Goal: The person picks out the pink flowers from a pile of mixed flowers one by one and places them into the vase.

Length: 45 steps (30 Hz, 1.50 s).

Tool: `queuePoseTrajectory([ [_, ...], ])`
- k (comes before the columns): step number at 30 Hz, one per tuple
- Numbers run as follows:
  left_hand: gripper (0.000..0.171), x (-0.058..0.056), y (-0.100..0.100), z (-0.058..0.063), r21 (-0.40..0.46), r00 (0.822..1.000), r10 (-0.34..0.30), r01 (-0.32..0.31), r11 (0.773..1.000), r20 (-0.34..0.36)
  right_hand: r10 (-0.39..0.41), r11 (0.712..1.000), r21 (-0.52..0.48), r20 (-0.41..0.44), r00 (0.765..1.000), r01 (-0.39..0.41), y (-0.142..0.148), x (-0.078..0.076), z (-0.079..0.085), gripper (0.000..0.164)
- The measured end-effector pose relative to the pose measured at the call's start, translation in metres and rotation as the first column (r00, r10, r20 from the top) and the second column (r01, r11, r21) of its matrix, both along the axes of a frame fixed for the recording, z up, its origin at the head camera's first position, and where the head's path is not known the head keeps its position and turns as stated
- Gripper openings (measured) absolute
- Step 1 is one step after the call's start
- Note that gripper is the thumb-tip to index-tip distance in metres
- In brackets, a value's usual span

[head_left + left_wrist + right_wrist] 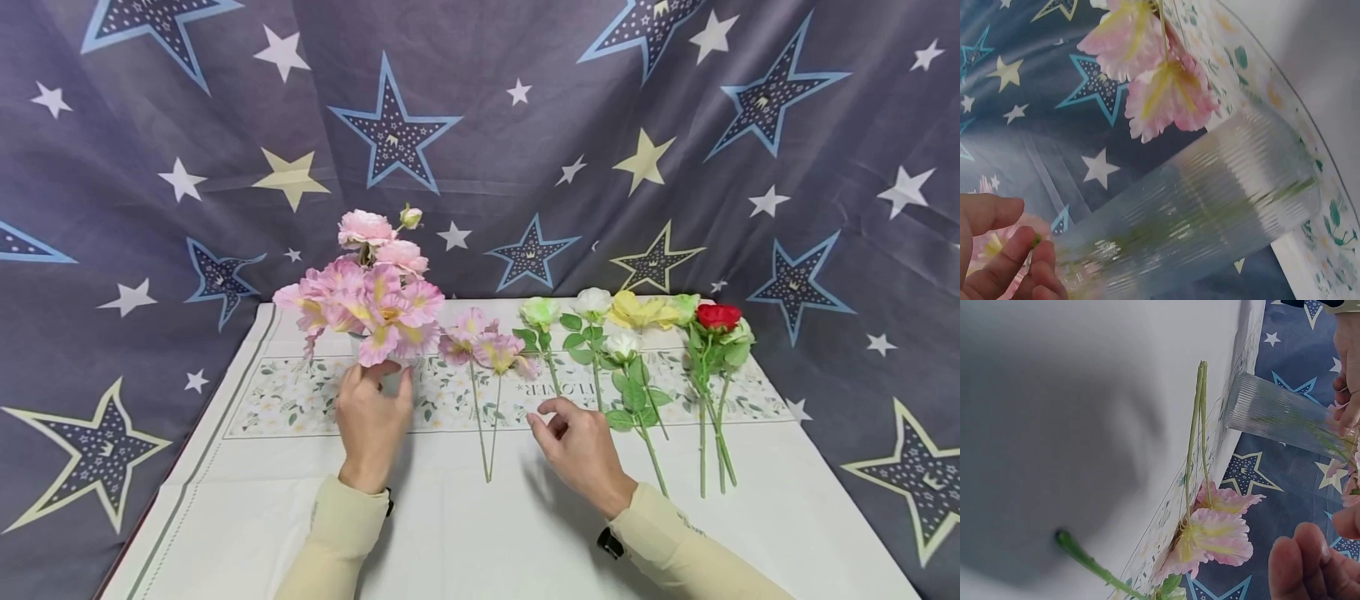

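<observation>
A clear ribbed vase [1210, 194] holds pink flowers [363, 292], with green stems showing through its wall. Most of the vase hides behind blooms and hand in the head view. My left hand [373, 421] is at the vase's mouth, just under the blooms; its fingertips pinch a thin green flower stem [1036, 240]. Over the table, my right hand [577, 450] hovers with loosely curled fingers and nothing in them. Between the hands lie two pink-and-yellow flowers [1216, 540], their stems [483, 425] meeting at the near end.
To the right lie white roses [594, 303], a pale green rose [540, 312], a yellow flower [641, 310] and a red rose [718, 317] with long stems. A floral printed strip [300, 417] crosses the white table [465, 542]. Behind hangs a star-patterned curtain [480, 150].
</observation>
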State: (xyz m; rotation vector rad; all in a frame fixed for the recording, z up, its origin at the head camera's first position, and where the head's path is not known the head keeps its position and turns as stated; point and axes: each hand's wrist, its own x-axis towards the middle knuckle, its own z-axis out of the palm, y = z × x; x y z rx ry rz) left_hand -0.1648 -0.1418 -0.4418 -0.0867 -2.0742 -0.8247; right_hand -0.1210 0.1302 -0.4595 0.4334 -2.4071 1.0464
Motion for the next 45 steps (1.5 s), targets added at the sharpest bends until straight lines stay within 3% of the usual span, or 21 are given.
queuePoseTrajectory([
  [16,0.015,0.011,0.019,-0.013,0.006,0.989,-0.106,0.106,0.994,0.100,0.008,1.000,0.012,-0.009,1.000,-0.008,-0.004,-0.006,0.003,0.008],
  [22,0.015,0.014,0.025,-0.013,0.059,0.972,-0.172,0.164,0.985,0.163,0.001,0.999,0.046,0.003,1.000,-0.001,-0.006,-0.009,0.005,0.009],
  [29,0.014,0.018,0.029,-0.013,0.051,0.954,-0.182,0.175,0.983,0.239,-0.002,0.996,0.087,0.011,1.000,0.001,-0.008,-0.013,0.008,0.011],
  [36,0.016,0.022,0.032,-0.013,0.068,0.921,-0.203,0.191,0.979,0.331,-0.032,0.988,0.156,0.061,0.998,0.022,-0.013,-0.019,0.011,0.015],
  [45,0.016,0.025,0.032,-0.012,0.105,0.903,-0.226,0.201,0.974,0.365,-0.036,0.977,0.213,0.063,0.997,0.021,-0.018,-0.030,0.013,0.018],
])
